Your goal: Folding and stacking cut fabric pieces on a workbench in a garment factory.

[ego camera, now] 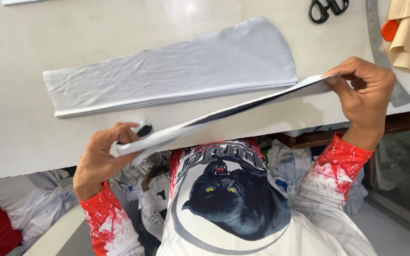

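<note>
Two hands show – the left hand [101, 159] and the right hand [364, 92]. One stack of pale grey cut fabric pieces [176, 71] lies mid-bench; one long grey fabric strip [224, 114] crosses its near edge; one pair of black-handled scissors [327, 8] – far edge; one grey metal curved ruler [380, 52] at the right edge

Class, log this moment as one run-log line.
left hand: grips fabric piece end | right hand: pinches other end | piece: lifted above table | stack: flat

One head-worn camera looks steeply down, close over the table [15, 118] edge.
</note>
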